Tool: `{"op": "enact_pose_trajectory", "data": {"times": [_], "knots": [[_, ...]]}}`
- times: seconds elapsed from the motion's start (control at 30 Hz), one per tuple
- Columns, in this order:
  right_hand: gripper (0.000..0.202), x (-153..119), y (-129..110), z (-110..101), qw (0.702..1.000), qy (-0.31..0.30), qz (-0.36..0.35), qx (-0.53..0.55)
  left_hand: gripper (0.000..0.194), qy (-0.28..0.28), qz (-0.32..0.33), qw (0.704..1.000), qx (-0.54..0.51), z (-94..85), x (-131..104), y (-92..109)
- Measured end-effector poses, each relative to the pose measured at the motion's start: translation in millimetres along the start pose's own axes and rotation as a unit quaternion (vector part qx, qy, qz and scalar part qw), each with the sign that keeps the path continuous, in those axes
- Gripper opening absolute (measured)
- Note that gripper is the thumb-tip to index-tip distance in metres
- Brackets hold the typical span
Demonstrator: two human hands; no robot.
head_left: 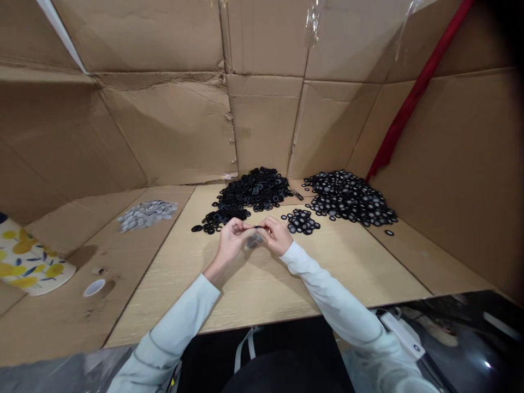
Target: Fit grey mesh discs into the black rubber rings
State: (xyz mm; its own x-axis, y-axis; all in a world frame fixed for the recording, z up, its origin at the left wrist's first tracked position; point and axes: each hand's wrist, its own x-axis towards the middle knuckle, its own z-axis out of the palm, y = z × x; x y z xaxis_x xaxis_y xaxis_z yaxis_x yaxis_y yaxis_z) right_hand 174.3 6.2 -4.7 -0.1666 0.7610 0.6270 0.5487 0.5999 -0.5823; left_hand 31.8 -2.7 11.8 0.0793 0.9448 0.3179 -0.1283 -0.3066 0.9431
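Observation:
My left hand (234, 238) and my right hand (275, 234) meet above the middle of the table, thumbs and fingers pinched from either side on one small black ring (257, 227). Most of that ring is hidden by my fingers. Just below it, several grey discs (254, 240) lie on the table between my hands. Beyond my left hand spreads a heap of black rings (257, 188). Close to my right hand is a small cluster of black rings with grey centres (302, 222).
A large pile of grey-centred rings (352, 199) lies at the right, loose grey discs (147, 214) at the left. A small dark tool (297, 195) sits between the piles. A tape roll (94, 287) and a flowered container (30, 256) stand left. Cardboard walls (262, 125) enclose the table.

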Motion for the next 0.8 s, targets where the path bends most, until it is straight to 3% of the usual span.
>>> {"op": "enact_pose_trajectory", "data": {"times": [0.13, 0.27, 0.47, 0.8], "knots": [[0.015, 0.5, -0.9, -5.8, 0.996, -0.007, 0.006, 0.094, 0.037, -0.055, -0.003, 0.998, 0.000, -5.8, 3.6, -0.9], [0.013, 0.5, 0.2, -4.2, 0.994, 0.014, 0.034, 0.107, 0.031, -0.085, 0.039, 0.992, 0.080, -7.7, 3.3, -4.8], [0.015, -0.2, 1.1, 1.5, 0.993, 0.056, 0.059, 0.090, 0.021, -0.051, 0.105, 0.965, 0.235, -3.8, 0.2, -1.5], [0.014, -1.7, 2.6, 2.4, 0.993, 0.043, 0.064, 0.088, 0.014, -0.093, 0.110, 0.950, 0.276, -3.2, 3.2, 0.3]]}}
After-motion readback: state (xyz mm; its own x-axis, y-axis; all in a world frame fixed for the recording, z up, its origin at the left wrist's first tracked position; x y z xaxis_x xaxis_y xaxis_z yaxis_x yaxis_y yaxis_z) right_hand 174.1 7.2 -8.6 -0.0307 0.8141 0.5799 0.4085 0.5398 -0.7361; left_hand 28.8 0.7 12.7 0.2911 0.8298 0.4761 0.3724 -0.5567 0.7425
